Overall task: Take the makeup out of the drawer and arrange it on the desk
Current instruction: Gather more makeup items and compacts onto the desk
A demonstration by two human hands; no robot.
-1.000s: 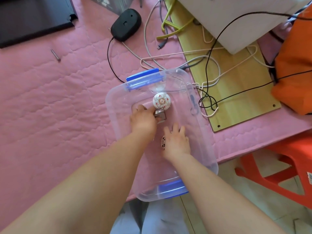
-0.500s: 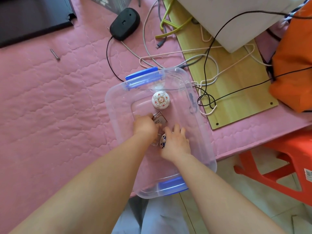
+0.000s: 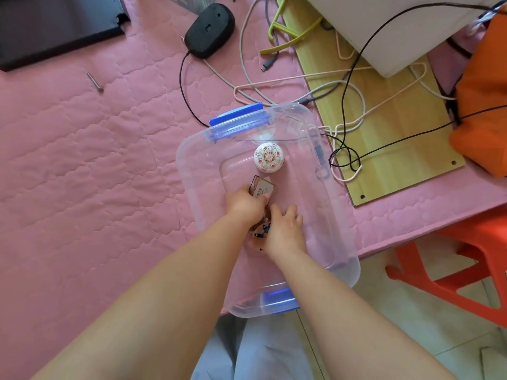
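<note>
Clear plastic bin (image 3: 192, 171) sat on the pink quilt (image 3: 82, 160), both hands down inside. L hand (image 3: 245, 205) gripped a small brown case (image 3: 261, 188), tilted. R hand (image 3: 285, 229) curled over a blue-patterned compact (image 3: 261, 231), grip looked loose. White jar (image 3: 269, 157) lay apart, further in, untouched. Risk, imo: hands touching, crowded; lifting both at once could knock the compact free.

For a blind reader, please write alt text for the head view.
Two bare hands reach into a clear bin on a pink quilt: the left hand holds a small box, the right hand a patterned jar. A white jar sits beyond them.
</note>
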